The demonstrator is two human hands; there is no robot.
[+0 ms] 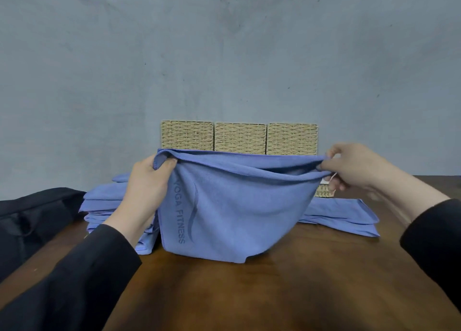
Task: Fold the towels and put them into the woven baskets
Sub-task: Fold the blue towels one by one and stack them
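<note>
A soft, blue microfibre towel with a fine nap hangs between the two hands, doubled over so that its top edges sag in a shallow curve and its lower edge rests on the dark brown, glossy wooden counter. Darker lettering reading "YOGA FITNESS" and a curved swoosh run down its left side. The left hand grips the upper left corner with curled fingers, thumb over the hem; the right hand pinches the upper right corner, where a small white tag shows only partly. The hands are held well apart.

Behind the towel stand three square, tan woven baskets of coarse braided fibre, side by side against a mottled grey wall; their lower parts are hidden by the cloth, and only a scrap of weave shows under the right hand. A stack of blue towels lies at the left, partly covered by the left arm, and flatter blue towels lie at the right. A black fabric bag is cut off at the left edge.
</note>
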